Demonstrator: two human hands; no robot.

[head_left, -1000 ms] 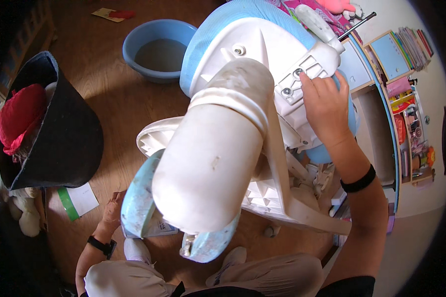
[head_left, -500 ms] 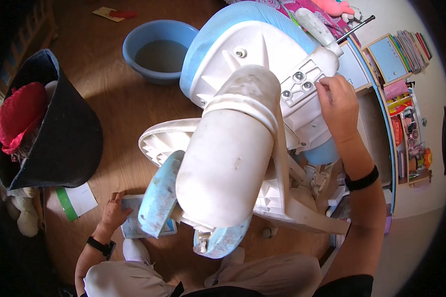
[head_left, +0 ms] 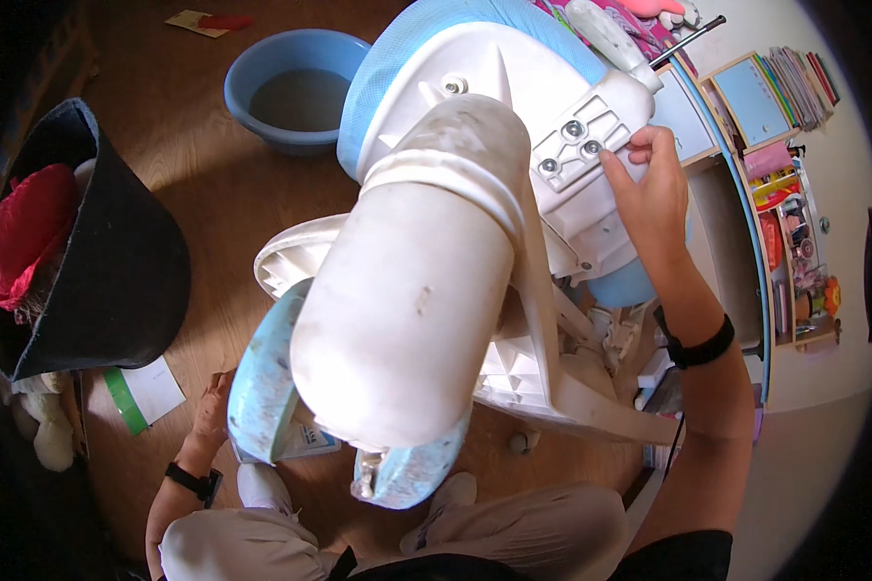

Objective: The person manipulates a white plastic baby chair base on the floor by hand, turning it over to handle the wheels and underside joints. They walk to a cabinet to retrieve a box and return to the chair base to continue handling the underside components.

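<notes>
A white plastic chair with a blue mesh seat lies tipped over in front of me, its thick white column pointing toward me. Light-blue, scuffed wheel covers show at the near end. My right hand is at the underside bracket; its thumb tip meets the rim of a bolt, with the other fingers bent and apart from the thumb. Low on the left, my left hand rests beside a flat box on the floor, partly hidden by a wheel cover. Its visible fingers look extended.
A blue basin holding water stands at the far left. Nearer is a dark felt bin with a red cloth item. A green-and-white card lies on the wooden floor. Shelves with books line the right.
My right thumb has shifted onto the bolt's edge and spread from the fingers. The chair appears slightly further left and up in view. My left hand is now more hidden behind the wheel cover.
</notes>
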